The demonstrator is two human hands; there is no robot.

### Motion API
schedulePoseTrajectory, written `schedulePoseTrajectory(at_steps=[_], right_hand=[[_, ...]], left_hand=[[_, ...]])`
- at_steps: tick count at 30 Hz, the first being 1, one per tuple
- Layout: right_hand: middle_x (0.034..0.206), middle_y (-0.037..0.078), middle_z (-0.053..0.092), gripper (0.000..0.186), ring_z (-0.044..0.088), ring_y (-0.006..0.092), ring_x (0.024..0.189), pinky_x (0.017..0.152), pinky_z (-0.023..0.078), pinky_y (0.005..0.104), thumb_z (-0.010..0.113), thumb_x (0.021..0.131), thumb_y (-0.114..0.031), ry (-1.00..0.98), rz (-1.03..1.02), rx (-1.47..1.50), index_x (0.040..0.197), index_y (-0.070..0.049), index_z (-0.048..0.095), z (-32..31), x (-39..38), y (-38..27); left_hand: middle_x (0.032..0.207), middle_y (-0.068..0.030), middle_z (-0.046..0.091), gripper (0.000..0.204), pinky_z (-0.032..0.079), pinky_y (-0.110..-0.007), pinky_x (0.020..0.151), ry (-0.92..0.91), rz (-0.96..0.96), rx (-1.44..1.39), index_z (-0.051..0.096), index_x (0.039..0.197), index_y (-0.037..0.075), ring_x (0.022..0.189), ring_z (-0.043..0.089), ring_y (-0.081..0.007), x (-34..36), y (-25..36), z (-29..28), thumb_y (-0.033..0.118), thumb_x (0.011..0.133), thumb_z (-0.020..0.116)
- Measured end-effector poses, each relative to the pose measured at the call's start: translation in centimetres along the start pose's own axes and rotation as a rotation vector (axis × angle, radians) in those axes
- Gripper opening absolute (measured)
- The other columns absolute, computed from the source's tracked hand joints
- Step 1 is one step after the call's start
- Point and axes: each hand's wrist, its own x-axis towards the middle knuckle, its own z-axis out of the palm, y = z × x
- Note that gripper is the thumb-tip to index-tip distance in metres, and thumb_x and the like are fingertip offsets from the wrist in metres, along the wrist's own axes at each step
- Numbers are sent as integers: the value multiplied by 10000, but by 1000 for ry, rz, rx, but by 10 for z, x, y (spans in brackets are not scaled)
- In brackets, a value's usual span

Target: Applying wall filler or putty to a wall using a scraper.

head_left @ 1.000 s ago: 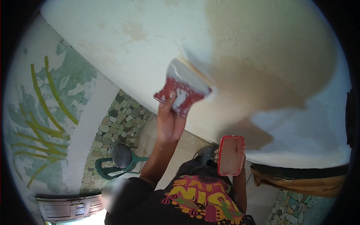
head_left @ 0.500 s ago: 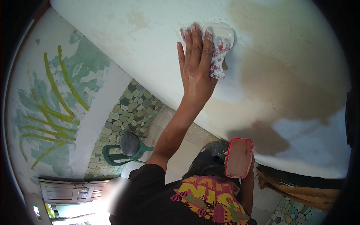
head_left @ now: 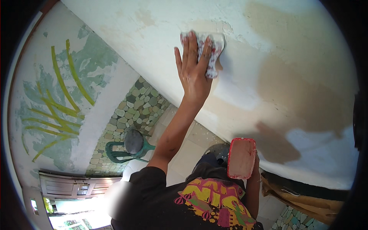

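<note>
My left hand (head_left: 193,67) is raised to the pale wall (head_left: 168,15), its spread fingers pressing on a putty scraper (head_left: 212,57). White putty with red patches coats the scraper, which widens at its upper end and lies against the wall. A rough ridge of putty (head_left: 226,28) shows on the wall just above it. Low on the right, my right hand (head_left: 256,159) grips a red-rimmed rectangular tray (head_left: 241,159) by its right side. Smears mark the tray's brownish-pink face. Most of the right hand's fingers are hidden behind it.
A green plastic chair (head_left: 115,152) with a round grey seat-like top (head_left: 134,141) stands left, by a pebble-stone wall band (head_left: 130,99). Brown sheeting (head_left: 303,199) lies at the wall's foot on the right. Damp-looking brown patches (head_left: 299,92) mark the wall.
My left hand has moved left and slightly down along the wall with the scraper, uncovering the putty ridge. The tray stays nearly in place, and the view has shifted slightly.
</note>
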Motion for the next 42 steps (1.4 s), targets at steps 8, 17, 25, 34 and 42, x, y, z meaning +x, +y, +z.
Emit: schedulePoseTrajectory(at_steps=[8, 17, 25, 34, 42], right_hand=[[1265, 142, 588, 596, 621, 292, 1065, 914, 534, 436, 462, 978, -514, 124, -117, -191, 1373, -68, 476, 35, -9, -1], [1261, 134, 595, 575, 623, 272, 1071, 910, 537, 422, 465, 981, -506, 103, -126, -144, 1364, -78, 491, 24, -4, 0], [1296, 141, 577, 607, 613, 283, 1102, 934, 526, 426, 490, 969, -514, 82, -154, -201, 1384, -72, 476, 12, -2, 5], [1270, 154, 594, 582, 630, 290, 1073, 909, 543, 442, 474, 979, -504, 119, -32, -81, 1373, -77, 484, 6, -2, 2], [1277, 155, 590, 589, 629, 288, 1082, 912, 544, 442, 477, 977, -507, 80, -28, -53, 1375, -74, 482, 29, -1, 1]], left_hand=[[1380, -119, 567, 454, 179, -504, 1161, 162, 34, 61, 674, 1240, 122, 1297, 515, -310, 21, 0, -7, 14, 799, 660], [1324, -125, 613, 365, 312, -547, 1098, 198, -19, 13, 704, 1190, 108, 1258, 559, -323, -10, -12, -10, 37, 835, 660], [1323, -216, 582, 369, 397, -499, 1051, 153, -18, -76, 692, 1184, 66, 1260, 531, -408, -33, -23, 16, -28, 834, 621], [1382, -229, 533, 415, 303, -517, 1100, 228, -17, -181, 699, 1181, 79, 1298, 494, -399, 4, -16, 10, -23, 781, 646], [1406, -129, 543, 503, 246, -517, 1123, 20, -52, -14, 669, 1253, 167, 1341, 468, -334, -10, -2, -32, -27, 792, 615]])
